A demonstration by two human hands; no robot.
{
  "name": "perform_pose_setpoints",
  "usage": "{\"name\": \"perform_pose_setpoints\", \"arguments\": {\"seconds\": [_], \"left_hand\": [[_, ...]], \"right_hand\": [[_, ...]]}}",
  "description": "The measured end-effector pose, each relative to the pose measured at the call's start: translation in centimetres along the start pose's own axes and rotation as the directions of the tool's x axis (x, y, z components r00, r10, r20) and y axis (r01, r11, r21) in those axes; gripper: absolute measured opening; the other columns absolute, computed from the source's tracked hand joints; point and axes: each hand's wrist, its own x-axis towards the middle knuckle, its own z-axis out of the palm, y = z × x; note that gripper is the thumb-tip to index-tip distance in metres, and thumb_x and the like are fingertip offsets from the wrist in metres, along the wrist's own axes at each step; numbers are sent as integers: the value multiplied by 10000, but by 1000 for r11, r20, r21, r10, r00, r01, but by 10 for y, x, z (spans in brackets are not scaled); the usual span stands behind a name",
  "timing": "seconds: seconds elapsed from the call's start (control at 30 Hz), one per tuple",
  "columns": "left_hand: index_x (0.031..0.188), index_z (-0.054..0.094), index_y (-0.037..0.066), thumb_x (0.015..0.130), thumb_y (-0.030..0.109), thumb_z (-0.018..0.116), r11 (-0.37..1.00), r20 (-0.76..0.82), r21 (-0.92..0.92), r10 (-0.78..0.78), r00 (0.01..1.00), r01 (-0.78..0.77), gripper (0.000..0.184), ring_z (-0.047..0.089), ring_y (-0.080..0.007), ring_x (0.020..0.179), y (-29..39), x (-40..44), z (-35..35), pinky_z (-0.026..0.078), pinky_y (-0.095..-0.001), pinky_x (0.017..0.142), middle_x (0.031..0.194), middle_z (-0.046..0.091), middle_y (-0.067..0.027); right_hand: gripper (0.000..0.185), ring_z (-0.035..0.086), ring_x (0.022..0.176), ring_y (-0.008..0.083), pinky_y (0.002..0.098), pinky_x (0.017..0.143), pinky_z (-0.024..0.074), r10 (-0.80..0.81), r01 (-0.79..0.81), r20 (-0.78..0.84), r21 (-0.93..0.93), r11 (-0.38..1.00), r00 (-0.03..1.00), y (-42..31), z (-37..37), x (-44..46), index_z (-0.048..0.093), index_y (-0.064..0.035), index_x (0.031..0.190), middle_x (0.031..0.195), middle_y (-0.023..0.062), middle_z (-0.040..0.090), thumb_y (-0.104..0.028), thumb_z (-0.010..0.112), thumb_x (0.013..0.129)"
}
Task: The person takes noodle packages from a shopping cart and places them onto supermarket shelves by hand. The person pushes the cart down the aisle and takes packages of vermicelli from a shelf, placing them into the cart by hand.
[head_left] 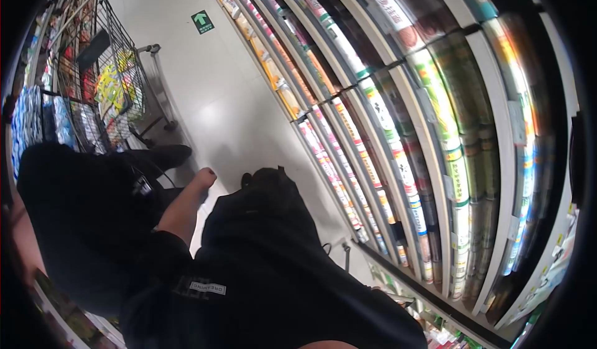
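Note:
My left hand (206, 177) hangs low beside my body, past the end of a short black sleeve. It is small and foreshortened, so how its fingers are held does not show. No object can be made out in it. The front of my black shirt (261, 249) fills the lower middle, with a small white label reading DREAMING (208, 287). My right hand cannot be seen. Nearest to my left hand is a person in dark clothes (81, 206), standing close on the left.
Long shelves (413, 134) of colourful packets (459, 187) line the right side. At the upper left stands a wire shopping cart (127, 81) with a yellow patterned package (112, 91) in it. Between them runs a pale floor (217, 109) bearing a green arrow sign (202, 22).

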Motion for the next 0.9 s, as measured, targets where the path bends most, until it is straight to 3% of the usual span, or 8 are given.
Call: {"name": "perform_pose_setpoints", "arguments": {"seconds": [0.13,0.23,0.4,0.53,0.67,0.73,0.8,0.9], "left_hand": [[1095,751,-10,829,218,658,991,-133,-108,60,989,-74,362,724,-341,991,-13,50,-60,546,-411,920,1031,755,-205],[1081,763,18,843,253,672,984,27,-180,7,1000,-2,346,704,-358,1082,-9,75,-99,533,-431,984,1083,747,-218],[1089,760,-4,842,244,661,1000,173,-12,2,985,0,364,703,-361,1078,18,113,-176,539,-425,966,1094,744,-220],[1159,732,16,864,289,661,973,251,171,111,962,-157,409,720,-352,1050,51,145,-263,554,-422,938,1097,744,-228],[1184,720,7,887,259,646,994,69,-82,84,994,-78,396,736,-300,977,38,207,-327,570,-390,873,1047,759,-194],[1150,710,-40,876,175,626,942,53,-319,-92,994,104,358,685,-166,817,73,195,-369,546,-315,743,905,735,-116],[1117,724,-27,860,150,616,896,70,-430,-87,994,108,330,701,-188,834,59,215,-390,553,-330,762,925,746,-122],[1103,747,-7,835,159,625,984,126,-174,-8,992,30,338,720,-216,882,23,248,-422,563,-350,814,968,761,-142]], "right_hand": [[480,626,720,319,506,681,493,-55,62,96,-80,995,994,-23,80,-77,675,92,947,791,193,675,-377,583,900],[479,631,728,320,505,685,496,-71,90,139,-133,987,988,-34,138,-127,678,90,951,799,194,678,-376,586,896],[477,638,741,321,502,692,502,-78,112,167,-205,972,983,-48,218,-188,684,87,956,812,196,684,-376,591,889],[477,644,752,323,501,697,506,-55,98,152,-287,953,987,-61,257,-231,688,85,960,822,197,688,-376,594,884],[476,650,763,324,499,703,511,-50,94,131,-355,930,990,-75,285,-271,693,83,964,833,199,693,-376,598,879],[476,653,768,325,498,705,513,-74,118,128,-382,917,989,-88,305,-293,695,82,966,838,199,695,-376,600,876],[475,656,773,325,497,708,515,-96,144,135,-409,901,986,-98,327,-321,697,81,968,843,200,697,-375,602,873],[475,661,781,326,495,712,518,-138,189,148,-426,885,979,-115,363,-368,700,79,971,851,201,701,-375,605,869]]}}
